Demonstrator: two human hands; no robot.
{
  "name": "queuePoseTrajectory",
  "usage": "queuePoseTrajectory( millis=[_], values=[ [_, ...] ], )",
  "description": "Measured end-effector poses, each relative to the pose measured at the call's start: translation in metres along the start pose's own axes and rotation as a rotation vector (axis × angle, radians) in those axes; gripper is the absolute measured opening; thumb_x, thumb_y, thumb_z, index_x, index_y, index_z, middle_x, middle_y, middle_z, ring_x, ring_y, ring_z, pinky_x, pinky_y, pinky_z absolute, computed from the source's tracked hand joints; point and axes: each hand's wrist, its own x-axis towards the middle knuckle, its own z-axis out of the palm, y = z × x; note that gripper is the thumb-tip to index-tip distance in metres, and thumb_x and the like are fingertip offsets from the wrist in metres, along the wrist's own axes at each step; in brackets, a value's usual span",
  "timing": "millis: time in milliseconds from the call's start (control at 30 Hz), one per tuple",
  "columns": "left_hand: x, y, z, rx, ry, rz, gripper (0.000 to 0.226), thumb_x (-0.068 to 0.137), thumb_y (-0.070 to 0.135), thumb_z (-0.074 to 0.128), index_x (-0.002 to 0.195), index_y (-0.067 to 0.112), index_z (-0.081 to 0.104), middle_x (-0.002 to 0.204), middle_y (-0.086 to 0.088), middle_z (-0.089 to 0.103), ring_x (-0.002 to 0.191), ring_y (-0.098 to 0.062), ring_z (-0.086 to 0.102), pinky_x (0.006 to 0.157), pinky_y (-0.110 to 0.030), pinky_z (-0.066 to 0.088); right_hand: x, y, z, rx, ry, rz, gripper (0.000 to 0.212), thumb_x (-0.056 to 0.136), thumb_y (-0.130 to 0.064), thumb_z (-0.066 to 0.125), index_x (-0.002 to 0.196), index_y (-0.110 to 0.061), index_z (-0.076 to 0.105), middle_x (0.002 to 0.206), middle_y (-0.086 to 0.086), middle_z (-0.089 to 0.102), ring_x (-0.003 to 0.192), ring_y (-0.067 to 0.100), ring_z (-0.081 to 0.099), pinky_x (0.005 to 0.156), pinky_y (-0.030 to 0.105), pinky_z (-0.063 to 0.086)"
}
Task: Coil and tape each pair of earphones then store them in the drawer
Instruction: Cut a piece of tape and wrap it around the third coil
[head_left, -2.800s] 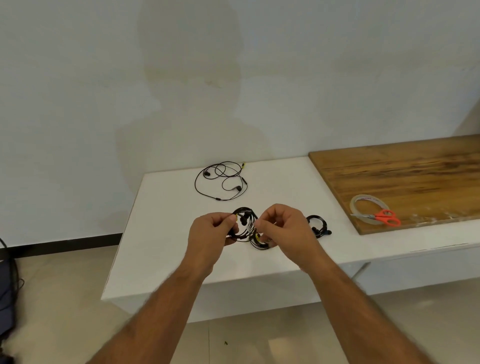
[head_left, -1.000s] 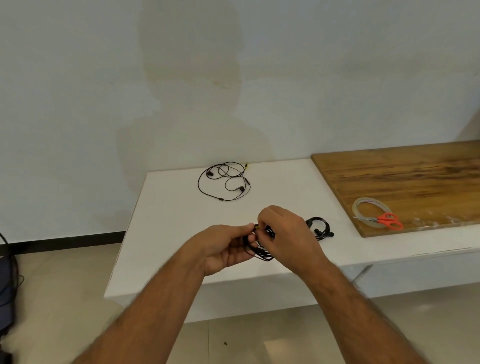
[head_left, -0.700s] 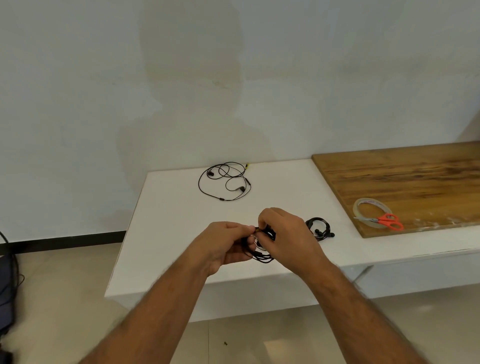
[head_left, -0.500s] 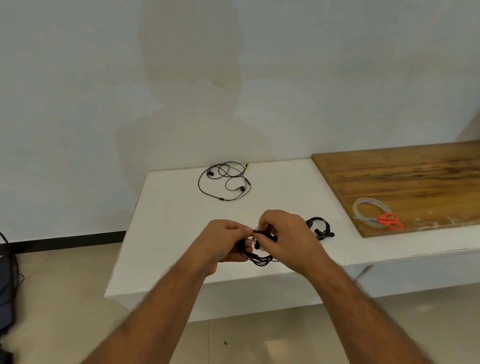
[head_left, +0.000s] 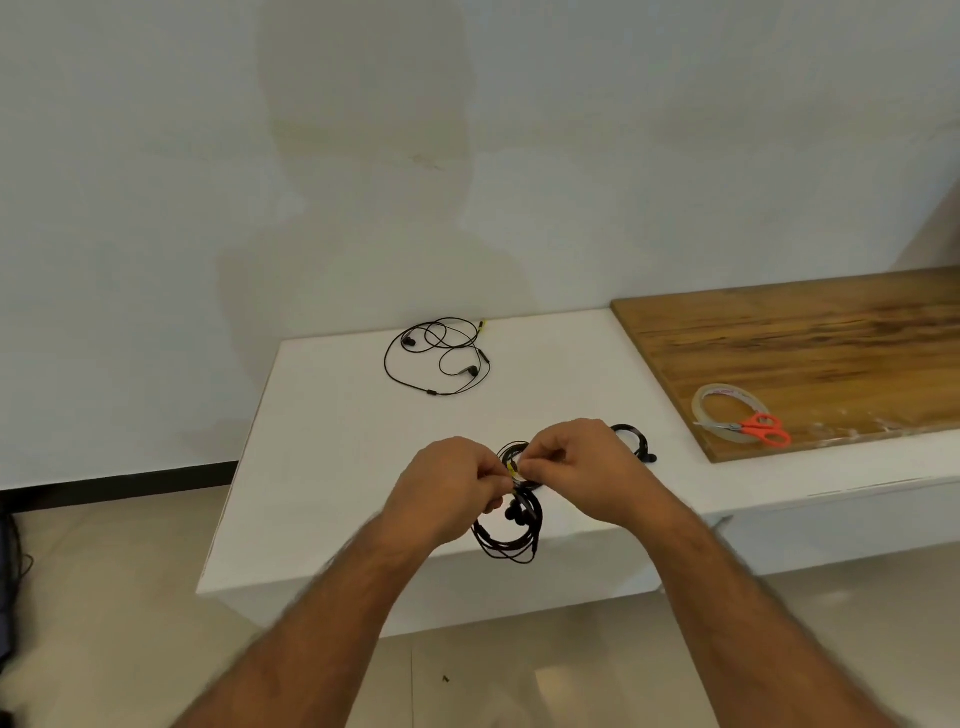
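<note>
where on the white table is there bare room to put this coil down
Bare white table lies left of the left hand, below the loose earphones. Another free strip runs between those and the wooden board. It is crowded around the right hand, by the coiled earphones.

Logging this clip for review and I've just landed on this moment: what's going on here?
A person stands at a white table and works on a coiled pair of black earphones. The left hand and right hand both pinch the top of the coil, which hangs below them. Whether tape is on it cannot be told. A second coiled pair lies just behind the right hand. A loose, uncoiled pair lies at the back. The tape roll and orange scissors rest on the wooden board. No drawer is in view.
</note>
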Motion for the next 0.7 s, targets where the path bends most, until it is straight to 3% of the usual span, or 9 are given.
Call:
queuePoseTrajectory(
  millis=[133, 267, 333, 500, 700],
  values=[
    [-0.001, 0.003, 0.001, 0.070, -0.011, 0.105, 0.014, 0.091, 0.031, 0.062, 0.094, 0.026, 0.074, 0.083, 0.010, 0.071, 0.074, -0.003, 0.062, 0.074, -0.027, 0.051, 0.001, 0.005, -0.004, 0.137, -0.042, 0.086, 0.007, 0.082, -0.017, 0.072, 0.080, -0.014, 0.078, 0.079, 0.000, 0.075, 0.082, 0.016, 0.070, 0.085, 0.039, 0.057],
    [-0.002, 0.005, -0.002, 0.131, -0.017, 0.214, 0.016, 0.091, 0.031, 0.063, 0.101, 0.029, 0.075, 0.091, 0.011, 0.073, 0.085, -0.004, 0.063, 0.080, -0.028, 0.050, -0.003, 0.008, -0.009, 0.401, -0.139, 0.160, 0.011, 0.083, -0.007, 0.072, 0.088, 0.002, 0.075, 0.087, 0.015, 0.075, 0.087, 0.025, 0.073, 0.087, 0.030, 0.056],
    [-0.002, 0.006, -0.002, 0.172, -0.009, 0.250, 0.017, 0.091, 0.032, 0.063, 0.103, 0.029, 0.075, 0.093, 0.009, 0.074, 0.085, -0.006, 0.063, 0.079, -0.028, 0.049, -0.005, 0.008, -0.010, 0.529, -0.185, 0.214, 0.014, 0.083, -0.007, 0.072, 0.090, 0.005, 0.074, 0.088, 0.020, 0.074, 0.085, 0.028, 0.073, 0.081, 0.028, 0.057],
    [-0.001, 0.010, -0.002, 0.290, 0.015, 0.323, 0.022, 0.094, 0.037, 0.058, 0.109, 0.031, 0.073, 0.094, 0.005, 0.074, 0.080, -0.011, 0.061, 0.065, -0.017, 0.037, -0.005, 0.009, -0.015, 0.634, -0.277, 0.347, 0.018, 0.085, -0.012, 0.071, 0.094, 0.004, 0.072, 0.074, 0.010, 0.073, 0.079, 0.026, 0.072, 0.083, 0.034, 0.058],
    [-0.001, 0.015, 0.000, 0.402, 0.019, 0.355, 0.029, 0.096, 0.044, 0.051, 0.115, 0.033, 0.070, 0.092, 0.002, 0.073, 0.073, -0.013, 0.058, 0.068, -0.025, 0.039, -0.004, 0.011, -0.020, 0.657, -0.317, 0.432, 0.022, 0.084, -0.011, 0.071, 0.098, 0.005, 0.071, 0.088, 0.017, 0.073, 0.084, 0.030, 0.072, 0.083, 0.039, 0.058]
  ],
)
